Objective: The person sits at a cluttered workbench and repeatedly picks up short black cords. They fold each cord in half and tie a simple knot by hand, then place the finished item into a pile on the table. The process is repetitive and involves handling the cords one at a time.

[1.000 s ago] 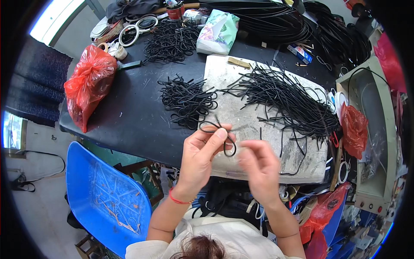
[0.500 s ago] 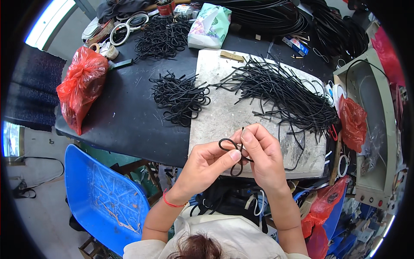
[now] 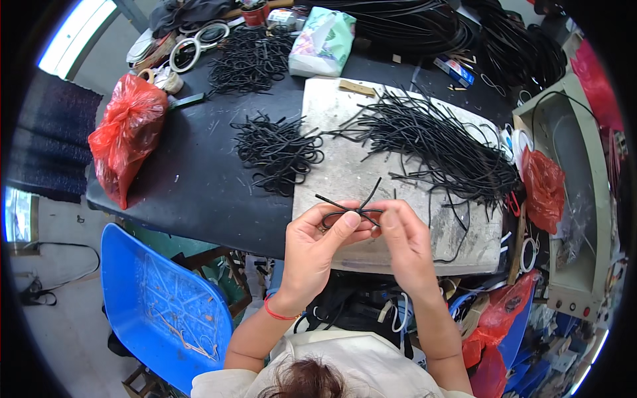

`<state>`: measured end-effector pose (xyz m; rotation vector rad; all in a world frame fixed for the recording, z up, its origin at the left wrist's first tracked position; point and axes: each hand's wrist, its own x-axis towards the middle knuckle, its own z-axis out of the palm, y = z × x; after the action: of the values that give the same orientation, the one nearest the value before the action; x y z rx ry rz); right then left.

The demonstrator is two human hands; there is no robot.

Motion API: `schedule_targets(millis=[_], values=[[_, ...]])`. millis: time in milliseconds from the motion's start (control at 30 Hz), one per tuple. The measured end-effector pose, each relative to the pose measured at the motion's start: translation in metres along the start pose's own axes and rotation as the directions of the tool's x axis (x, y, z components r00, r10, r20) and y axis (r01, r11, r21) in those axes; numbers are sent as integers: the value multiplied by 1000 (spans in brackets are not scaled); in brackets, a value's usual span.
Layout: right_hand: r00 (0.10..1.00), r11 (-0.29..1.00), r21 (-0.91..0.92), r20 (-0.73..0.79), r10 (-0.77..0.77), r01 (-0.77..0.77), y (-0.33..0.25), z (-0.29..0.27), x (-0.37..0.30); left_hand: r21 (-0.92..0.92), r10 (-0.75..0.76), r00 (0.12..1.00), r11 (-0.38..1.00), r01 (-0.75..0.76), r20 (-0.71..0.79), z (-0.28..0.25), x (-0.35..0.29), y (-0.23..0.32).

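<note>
A thin black cord (image 3: 361, 209), crossed or tied into a small bow at its middle, is held between my two hands over the front of the pale work board (image 3: 398, 254). My left hand (image 3: 318, 240) pinches it with the thumb near the crossing. With thumb and fingers together, my right hand (image 3: 406, 242) grips a loop on the other side. Two loose ends stick up and away from me. Beyond lies a heap of straight black cords (image 3: 431, 142) on the board. A pile of looped black cords (image 3: 275, 149) sits left of it, partly on the dark table.
The dark tabletop (image 3: 199, 159) carries a tied red plastic bag (image 3: 129, 132) at left, another looped cord heap (image 3: 252, 58) and a tissue pack (image 3: 322, 41) at the back. A blue plastic tub (image 3: 159, 298) stands low left. At right is a grey metal housing (image 3: 576, 278).
The cord's loops have been drawn into a flatter bow, its two ends now spread upward. My right hand has dropped slightly, and my left hand has turned a little more upright.
</note>
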<state>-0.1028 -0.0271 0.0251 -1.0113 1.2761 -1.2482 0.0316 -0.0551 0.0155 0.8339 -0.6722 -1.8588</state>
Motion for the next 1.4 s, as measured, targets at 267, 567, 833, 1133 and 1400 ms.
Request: schedule_targets(millis=[267, 567, 833, 1133, 1400], values=[[968, 899, -364, 31, -249, 243, 1, -7, 4, 298, -266, 961, 926, 232, 78, -5, -2, 14], [986, 985, -110, -86, -144, 134, 18, -8, 6, 542, -3, 991, 837, -69, 132, 1, -3, 0], [989, 987, -149, -124, -86, 67, 20, -5, 2, 492, -142, 975, 870, 42, 168, -7, -4, 1], [997, 995, -62, 25, 75, -73, 4, -10, -3, 555, -19, 983, 827, -88, 184, -14, 3, 2], [997, 935, -347, -37, 65, -74, 14, -10, -7, 674, -233, 968, 731, 111, 92, -14, 1, 9]])
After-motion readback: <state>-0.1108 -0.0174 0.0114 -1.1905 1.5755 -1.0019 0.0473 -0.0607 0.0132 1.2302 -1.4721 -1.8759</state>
